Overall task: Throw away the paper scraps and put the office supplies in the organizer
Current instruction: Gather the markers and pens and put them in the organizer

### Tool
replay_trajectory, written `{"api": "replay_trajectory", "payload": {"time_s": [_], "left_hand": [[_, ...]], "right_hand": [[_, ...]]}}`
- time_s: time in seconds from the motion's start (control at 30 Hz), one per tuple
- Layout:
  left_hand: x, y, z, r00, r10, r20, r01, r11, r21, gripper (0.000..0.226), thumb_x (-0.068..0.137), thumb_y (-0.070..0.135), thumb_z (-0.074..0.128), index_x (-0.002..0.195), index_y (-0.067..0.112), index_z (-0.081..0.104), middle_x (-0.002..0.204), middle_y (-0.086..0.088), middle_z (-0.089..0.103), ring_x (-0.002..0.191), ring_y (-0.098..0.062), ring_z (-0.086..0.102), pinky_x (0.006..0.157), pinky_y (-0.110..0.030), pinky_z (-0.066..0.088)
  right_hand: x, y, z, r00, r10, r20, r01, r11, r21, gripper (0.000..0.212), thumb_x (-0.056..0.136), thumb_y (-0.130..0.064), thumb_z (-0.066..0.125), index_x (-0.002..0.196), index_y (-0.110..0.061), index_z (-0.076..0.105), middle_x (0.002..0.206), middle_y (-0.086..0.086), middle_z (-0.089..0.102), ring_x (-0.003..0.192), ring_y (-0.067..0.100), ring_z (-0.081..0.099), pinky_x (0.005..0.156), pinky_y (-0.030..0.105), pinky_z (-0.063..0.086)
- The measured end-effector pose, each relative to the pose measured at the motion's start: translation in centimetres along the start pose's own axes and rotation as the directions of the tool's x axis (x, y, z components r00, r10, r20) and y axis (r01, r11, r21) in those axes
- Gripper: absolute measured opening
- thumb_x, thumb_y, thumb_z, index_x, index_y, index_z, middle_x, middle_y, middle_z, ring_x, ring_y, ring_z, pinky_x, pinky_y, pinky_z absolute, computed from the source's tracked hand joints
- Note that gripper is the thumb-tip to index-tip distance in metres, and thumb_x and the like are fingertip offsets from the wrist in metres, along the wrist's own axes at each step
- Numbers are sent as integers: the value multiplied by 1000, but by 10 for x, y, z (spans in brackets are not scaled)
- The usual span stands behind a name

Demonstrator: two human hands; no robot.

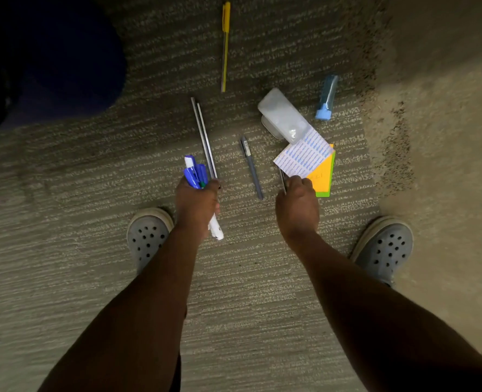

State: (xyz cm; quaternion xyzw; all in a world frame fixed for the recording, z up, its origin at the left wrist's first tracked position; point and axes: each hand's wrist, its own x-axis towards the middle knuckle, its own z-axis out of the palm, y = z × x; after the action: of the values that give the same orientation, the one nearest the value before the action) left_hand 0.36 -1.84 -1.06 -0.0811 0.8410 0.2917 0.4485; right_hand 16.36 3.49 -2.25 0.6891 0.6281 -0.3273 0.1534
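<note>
Head view is looking straight down at a carpeted floor [64, 193] where office supplies are lying scattered between the person's two shoes. The left hand [196, 203] is gripping a bundle of blue-capped markers [194, 172] together with two thin grey rods [204, 137], fingers curled tight round them. The right hand [296, 206] is reaching down to the sticky notes [313, 165], a white printed sheet over orange and green pads, and seems to be pinching a thin dark item at their near edge; what that item is I cannot tell.

The collecting step is under way, judging by the full left hand. A grey pen [251, 168] is lying just beside the right hand, a yellow pen [225, 46] well apart farther out, a translucent case [283, 116] touching the notes, and a blue tube [327, 97] near it. The next move is likely calling for a firm pinch under the notes so the stack lifts whole, then the grey pen.

The organizer and any bin are lying outside the frame. No loose paper scraps are showing. The right fingertips are hidden behind the knuckles, and a dark blue shape at upper left is too dim to identify.
</note>
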Motion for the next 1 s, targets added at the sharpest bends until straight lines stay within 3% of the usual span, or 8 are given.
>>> {"api": "replay_trajectory", "payload": {"time_s": [0.13,0.23,0.37,0.47,0.63,0.83,1.0], "left_hand": [[15,14,-11,996,70,-59,-69,998,11,25,86,12,66,72,21,46,56,-3,53,34,-9,50,42,-24,48],[22,20,-17,994,101,-38,-101,995,-1,25,87,12,67,76,21,46,60,-5,54,37,-10,50,40,-23,47],[29,23,-20,993,115,-12,-114,993,37,20,88,12,66,83,18,48,65,-3,59,38,-10,50,41,-23,47],[30,22,-21,992,124,11,-124,990,60,19,88,14,67,84,16,49,63,-3,55,39,-10,50,40,-24,48],[26,26,-22,991,130,38,-132,990,58,22,88,14,67,80,18,46,64,-5,52,43,-14,50,43,-25,48],[-2,37,-31,987,141,75,-141,990,-4,21,86,16,70,80,17,50,61,-5,56,41,-13,54,43,-25,51],[-19,26,-33,987,123,102,-122,992,-19,24,85,18,72,77,17,49,61,-5,56,41,-13,53,42,-25,49]], "right_hand": [[5,3,13,999,-45,4,45,996,-74,14,96,-15,47,105,-9,55,103,16,62,94,36,61,69,38,45],[0,-6,18,999,-31,10,31,1000,-5,19,86,-19,53,100,-9,59,95,17,65,87,34,62,68,35,45],[-11,-25,31,990,-137,-30,138,988,69,18,87,-15,49,98,-1,54,85,19,62,76,31,58,62,30,31],[2,-41,31,988,-137,-76,146,981,131,15,90,-18,47,100,-6,48,80,7,51,69,22,45,59,26,27],[32,-55,26,980,-201,-5,201,979,12,28,95,-22,46,112,-1,49,108,19,57,93,34,60,67,31,36],[35,-71,14,946,-317,68,317,948,8,35,89,-28,52,109,1,49,104,24,60,96,38,59,71,34,40],[46,-104,6,961,-270,65,266,962,68,37,87,-24,59,115,-3,46,108,22,63,101,38,61,77,34,44]]}}
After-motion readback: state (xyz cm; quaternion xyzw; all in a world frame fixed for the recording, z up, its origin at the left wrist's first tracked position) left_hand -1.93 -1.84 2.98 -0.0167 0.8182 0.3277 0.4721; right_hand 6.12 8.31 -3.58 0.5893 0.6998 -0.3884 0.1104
